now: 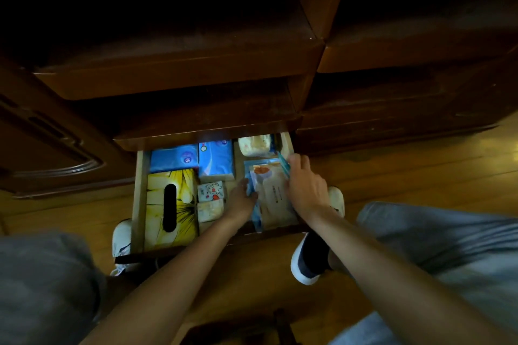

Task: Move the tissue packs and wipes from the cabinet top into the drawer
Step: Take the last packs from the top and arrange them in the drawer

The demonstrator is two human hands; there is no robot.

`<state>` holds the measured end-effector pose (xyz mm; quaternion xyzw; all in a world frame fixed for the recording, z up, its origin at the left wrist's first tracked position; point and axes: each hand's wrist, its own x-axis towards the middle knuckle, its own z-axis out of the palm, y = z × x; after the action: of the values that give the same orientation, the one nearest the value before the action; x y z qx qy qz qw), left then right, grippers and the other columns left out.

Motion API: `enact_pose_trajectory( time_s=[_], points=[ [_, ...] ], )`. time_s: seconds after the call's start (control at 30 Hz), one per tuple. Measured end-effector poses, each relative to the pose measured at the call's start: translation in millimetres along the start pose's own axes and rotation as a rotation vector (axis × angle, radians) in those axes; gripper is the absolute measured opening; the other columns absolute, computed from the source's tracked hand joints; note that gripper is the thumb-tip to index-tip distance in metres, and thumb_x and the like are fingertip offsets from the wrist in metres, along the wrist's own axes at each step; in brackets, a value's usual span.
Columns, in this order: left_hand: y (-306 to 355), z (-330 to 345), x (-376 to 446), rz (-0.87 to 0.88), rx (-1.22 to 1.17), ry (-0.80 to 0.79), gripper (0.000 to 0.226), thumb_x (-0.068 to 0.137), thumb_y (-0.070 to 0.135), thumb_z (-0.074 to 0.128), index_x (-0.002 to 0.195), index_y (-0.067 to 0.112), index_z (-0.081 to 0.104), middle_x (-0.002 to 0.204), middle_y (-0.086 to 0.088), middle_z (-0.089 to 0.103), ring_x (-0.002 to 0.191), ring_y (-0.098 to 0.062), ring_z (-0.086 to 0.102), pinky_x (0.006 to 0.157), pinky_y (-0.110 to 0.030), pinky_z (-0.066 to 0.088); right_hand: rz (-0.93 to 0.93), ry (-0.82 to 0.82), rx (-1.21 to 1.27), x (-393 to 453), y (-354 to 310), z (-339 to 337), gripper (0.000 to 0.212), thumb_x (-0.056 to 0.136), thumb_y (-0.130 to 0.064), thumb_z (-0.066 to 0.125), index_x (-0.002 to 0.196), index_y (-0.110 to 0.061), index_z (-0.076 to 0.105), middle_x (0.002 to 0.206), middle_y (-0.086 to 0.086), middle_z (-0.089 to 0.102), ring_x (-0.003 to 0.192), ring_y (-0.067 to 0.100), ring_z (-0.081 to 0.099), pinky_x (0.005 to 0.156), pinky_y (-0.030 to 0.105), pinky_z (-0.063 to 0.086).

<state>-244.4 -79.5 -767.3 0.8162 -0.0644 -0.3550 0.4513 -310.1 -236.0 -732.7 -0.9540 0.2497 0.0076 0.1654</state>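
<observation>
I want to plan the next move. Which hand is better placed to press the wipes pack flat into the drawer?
Probably the right hand: it lies over the wipes pack, while the left hand only touches its left edge.

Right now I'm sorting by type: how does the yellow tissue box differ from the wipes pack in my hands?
The yellow tissue box is a stiff carton with a dark oval slot; the wipes pack is a soft pale pouch. The box lies untouched at the drawer's left; the pack is held by left hand and right hand. Both lie lengthwise.
</observation>
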Motion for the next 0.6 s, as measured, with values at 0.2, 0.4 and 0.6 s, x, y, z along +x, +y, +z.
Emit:
enact_pose_trajectory(
  time_s=[0.2,0.4,0.6],
  points=[
    [-37,-45,-27,0.076,0.220,0.092,0.022,0.099,0.028,0.060,0.120,0.026,0.066,0.114,0.014,0.063,0.106,-0.010,0.061,0.083,-0.024,0.047,0.001,-0.343,-0.161,0,-31,74,0.073,0.093,-0.041,0.066,0.152,-0.035,0.024,0.150,0.013,0.033,0.115,0.030,0.062,0.083,0.041,0.055],
    [-59,-74,-44,0.057,0.344,0.071,0.028,0.096,0.033,0.063,0.124,0.030,0.064,0.115,0.006,0.069,0.094,-0.008,0.063,0.073,-0.023,0.052,0.008,-0.354,-0.008,12,-27,67,0.071,0.094,-0.027,0.063,0.153,-0.038,0.025,0.146,0.010,0.047,0.123,0.034,0.056,0.093,0.049,0.053],
    [-63,-112,-80,0.094,0.562,-0.118,0.080,0.060,0.081,0.069,0.126,0.038,0.060,0.121,0.018,0.062,0.108,-0.008,0.060,0.090,-0.033,0.053,-0.019,-0.276,0.015,-7,-29,50,0.077,0.092,-0.031,0.066,0.152,-0.039,0.019,0.150,0.008,0.041,0.120,0.034,0.060,0.087,0.048,0.053]
  ],
)
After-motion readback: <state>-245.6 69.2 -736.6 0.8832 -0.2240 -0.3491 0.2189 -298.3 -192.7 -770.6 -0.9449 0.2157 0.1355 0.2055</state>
